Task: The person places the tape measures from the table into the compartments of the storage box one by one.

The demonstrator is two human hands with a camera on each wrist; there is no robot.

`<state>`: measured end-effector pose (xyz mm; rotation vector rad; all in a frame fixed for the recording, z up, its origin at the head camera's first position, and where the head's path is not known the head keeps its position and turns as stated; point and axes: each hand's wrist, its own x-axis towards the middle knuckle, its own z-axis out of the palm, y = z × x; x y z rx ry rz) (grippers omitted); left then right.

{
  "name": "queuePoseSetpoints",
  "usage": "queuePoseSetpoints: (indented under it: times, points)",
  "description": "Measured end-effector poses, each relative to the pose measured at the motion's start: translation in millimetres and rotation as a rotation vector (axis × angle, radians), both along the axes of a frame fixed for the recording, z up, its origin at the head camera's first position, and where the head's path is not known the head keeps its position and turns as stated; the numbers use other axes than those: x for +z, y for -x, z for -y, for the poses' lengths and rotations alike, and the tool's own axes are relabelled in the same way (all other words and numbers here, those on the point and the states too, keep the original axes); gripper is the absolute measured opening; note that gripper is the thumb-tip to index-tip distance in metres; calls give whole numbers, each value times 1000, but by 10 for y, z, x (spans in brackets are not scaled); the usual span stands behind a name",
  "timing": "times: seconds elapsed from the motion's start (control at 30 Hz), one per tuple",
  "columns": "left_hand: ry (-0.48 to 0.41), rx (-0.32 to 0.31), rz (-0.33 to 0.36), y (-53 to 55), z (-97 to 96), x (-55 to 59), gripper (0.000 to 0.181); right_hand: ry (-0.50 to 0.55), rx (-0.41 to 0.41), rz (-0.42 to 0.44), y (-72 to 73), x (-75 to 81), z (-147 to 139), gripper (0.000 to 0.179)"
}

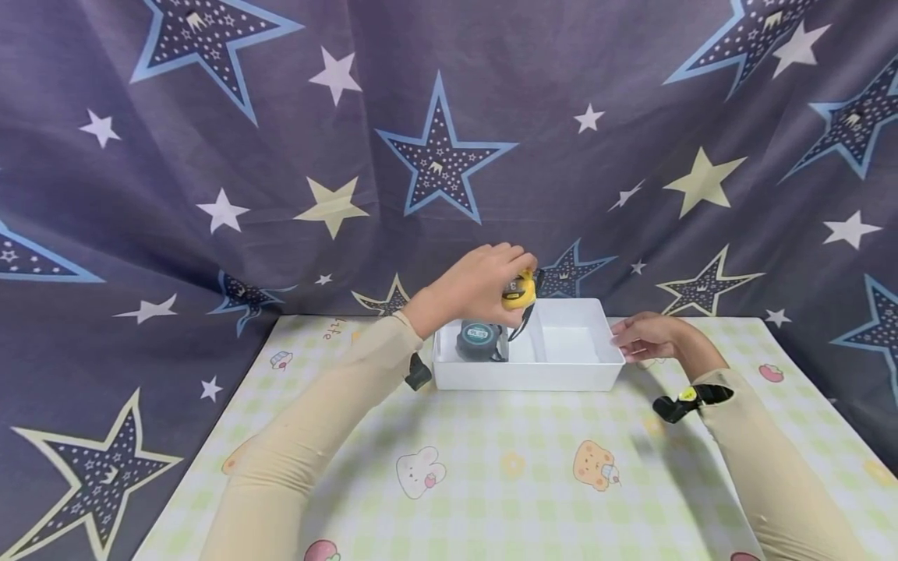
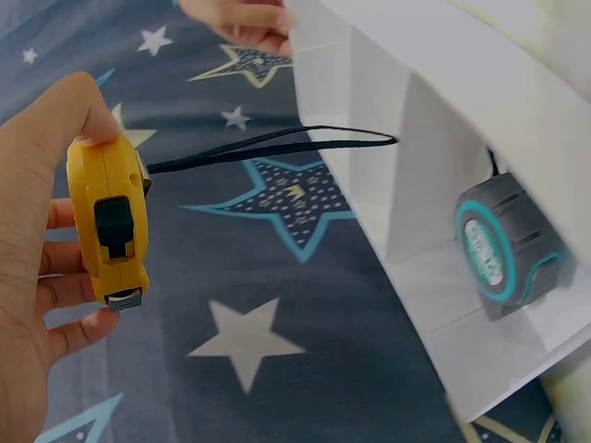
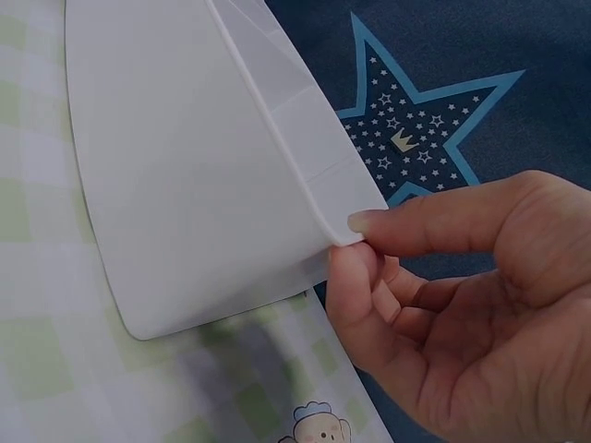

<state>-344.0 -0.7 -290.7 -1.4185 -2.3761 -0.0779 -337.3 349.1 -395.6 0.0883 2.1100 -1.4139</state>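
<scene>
My left hand (image 1: 482, 282) grips a yellow tape measure (image 1: 521, 291) above a white divided box (image 1: 528, 378). In the left wrist view, the tape measure (image 2: 111, 212) sits between thumb and fingers, its black wrist strap (image 2: 268, 148) stretching toward the box. A dark grey and teal tape measure (image 1: 480, 343) lies in the box's left compartment. At the box's right end, my right hand (image 1: 647, 337) holds the rim. The right wrist view shows the thumb and index finger of that hand (image 3: 452, 305) pinching a corner of the box (image 3: 194, 175).
A table with a green checked cloth (image 1: 491, 467) printed with cartoon figures carries the box. Behind it hangs a dark curtain (image 1: 561, 195) with stars, close to the table's back edge. Black straps with small devices (image 1: 691, 401) are on both wrists.
</scene>
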Motion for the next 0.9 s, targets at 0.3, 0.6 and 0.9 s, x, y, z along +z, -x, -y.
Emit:
queuePoseSetpoints:
  times: [0.3,0.6,0.9]
  points:
    - [11,1,19,24,-65,-112,54,6,-5,0,-11,9,-9,43]
    - [-26,-18,1,7,-108,14,54,9,-19,5,-31,21,-6,41]
    - [-63,-42,-21,22,-116,154,53,-4,-20,2,9,8,-9,47]
